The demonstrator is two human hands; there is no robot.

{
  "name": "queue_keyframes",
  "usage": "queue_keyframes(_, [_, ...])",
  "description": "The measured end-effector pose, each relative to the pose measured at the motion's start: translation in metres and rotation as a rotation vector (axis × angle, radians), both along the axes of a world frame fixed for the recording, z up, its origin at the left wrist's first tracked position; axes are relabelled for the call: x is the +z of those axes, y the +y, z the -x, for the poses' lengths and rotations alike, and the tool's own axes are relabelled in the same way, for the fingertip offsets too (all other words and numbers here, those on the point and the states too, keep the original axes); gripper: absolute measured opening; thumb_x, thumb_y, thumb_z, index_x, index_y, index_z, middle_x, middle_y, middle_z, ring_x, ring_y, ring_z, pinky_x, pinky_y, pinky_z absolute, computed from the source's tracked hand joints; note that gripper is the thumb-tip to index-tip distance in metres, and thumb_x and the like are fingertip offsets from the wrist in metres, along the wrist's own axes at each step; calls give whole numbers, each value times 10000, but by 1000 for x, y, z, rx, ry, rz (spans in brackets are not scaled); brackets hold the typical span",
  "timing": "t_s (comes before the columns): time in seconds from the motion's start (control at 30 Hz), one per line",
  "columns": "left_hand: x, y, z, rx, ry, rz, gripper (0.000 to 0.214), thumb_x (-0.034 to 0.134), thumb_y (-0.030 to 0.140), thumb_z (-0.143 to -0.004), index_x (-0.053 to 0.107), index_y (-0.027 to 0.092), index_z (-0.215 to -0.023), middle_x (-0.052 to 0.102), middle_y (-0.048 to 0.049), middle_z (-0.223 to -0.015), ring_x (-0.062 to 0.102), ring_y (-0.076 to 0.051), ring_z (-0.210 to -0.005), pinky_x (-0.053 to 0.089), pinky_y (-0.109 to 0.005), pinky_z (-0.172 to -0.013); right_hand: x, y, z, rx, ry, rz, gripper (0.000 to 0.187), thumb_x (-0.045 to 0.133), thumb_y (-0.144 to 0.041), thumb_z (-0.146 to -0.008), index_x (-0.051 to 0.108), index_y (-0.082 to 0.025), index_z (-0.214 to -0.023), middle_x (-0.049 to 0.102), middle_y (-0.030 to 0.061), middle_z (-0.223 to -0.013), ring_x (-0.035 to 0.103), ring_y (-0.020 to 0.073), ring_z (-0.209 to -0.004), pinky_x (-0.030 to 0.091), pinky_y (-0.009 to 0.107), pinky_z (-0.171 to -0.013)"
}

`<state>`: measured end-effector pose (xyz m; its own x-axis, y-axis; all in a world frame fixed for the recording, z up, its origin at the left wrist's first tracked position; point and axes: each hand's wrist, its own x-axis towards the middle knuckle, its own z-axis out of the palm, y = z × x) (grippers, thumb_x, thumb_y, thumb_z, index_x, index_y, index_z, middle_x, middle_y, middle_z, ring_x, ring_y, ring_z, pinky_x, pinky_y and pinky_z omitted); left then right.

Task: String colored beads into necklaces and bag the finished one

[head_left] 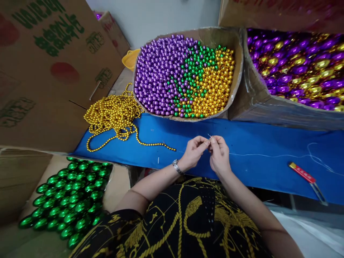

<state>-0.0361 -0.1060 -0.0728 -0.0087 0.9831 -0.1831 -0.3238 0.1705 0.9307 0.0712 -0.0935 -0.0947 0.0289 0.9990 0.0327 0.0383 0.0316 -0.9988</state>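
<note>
My left hand (197,150) and my right hand (219,154) meet over the blue cloth, fingertips pinched together. Both grip a thin white thread (255,155), whose short end sticks up between the fingertips. From my right hand it runs rightward into loose loops. Leftward, a faint stretch leads toward the end of a gold bead string (150,144). That string trails from a tangled heap of gold bead strands (114,111) on the left. Exactly what sits between the fingertips is hidden.
Behind my hands, a cut-down carton (238,82) holds loose purple, green and gold beads (161,75). Right of it stands a box of larger shiny purple and gold beads (298,71). A red-handled tool (303,173) lies on the blue cloth (258,138). Large green beads (77,197) fill the lower left.
</note>
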Motion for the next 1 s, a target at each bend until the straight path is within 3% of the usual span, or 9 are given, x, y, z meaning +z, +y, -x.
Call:
queue_keyframes(0.1, [-2,0,3,65,204,-126,334,653,472,-839,595,146,-795,571,2,-724,466,-86,-643,376,-220,-605,2,3,-4,19,-124,-66,256,498,-463,-940,526,-211,-903,554,-3,-806,518,129,-710,445,267,-664])
queue_keyframes(0.23, [-7,-1,12,28,466,-258,247,583,384,-900,641,149,-847,616,-24,-778,500,-105,-676,390,-236,-626,11,8,-16,66,-408,-221,220,480,-403,-948,545,-207,-871,580,24,-825,547,153,-737,454,294,-685])
queue_keyframes(0.4, [-7,-2,20,-40,617,-363,191,568,315,-902,673,161,-859,656,-44,-808,548,-119,-687,416,-251,-647,18,11,-23,145,-628,-341,191,459,-347,-959,539,-217,-844,605,49,-837,578,178,-775,459,310,-714])
queue_keyframes(0.53, [-6,0,22,14,604,-344,141,585,257,-856,675,160,-806,654,-42,-801,546,-119,-694,408,-256,-652,20,8,-23,154,-710,-350,193,441,-348,-966,528,-223,-847,599,61,-860,571,186,-791,449,314,-715])
queue_keyframes(0.67, [-8,3,15,33,200,-43,164,664,304,-776,654,141,-768,612,-5,-697,459,-82,-581,354,-230,-560,13,4,-18,141,-558,-338,179,456,-338,-955,510,-219,-833,573,46,-849,556,172,-801,454,311,-738])
queue_keyframes(0.77, [-9,4,9,-26,-16,118,238,712,349,-725,627,129,-755,567,21,-641,358,-47,-495,267,-215,-489,3,5,-11,90,-246,-168,194,496,-389,-939,518,-212,-862,553,8,-789,527,137,-702,447,278,-655])
queue_keyframes(0.9, [-15,2,10,-63,63,6,309,736,415,-729,629,126,-755,600,-1,-698,466,-76,-606,351,-225,-581,2,17,-13,27,64,2,231,483,-454,-931,480,-228,-885,556,-29,-764,359,71,-477,335,221,-452])
queue_keyframes(1.0, [-21,1,15,-81,162,-48,337,725,445,-746,610,129,-726,575,10,-666,469,-85,-623,367,-236,-619,13,29,-24,83,266,129,250,582,-453,-865,466,-231,-852,593,-24,-823,306,42,-433,301,202,-404])
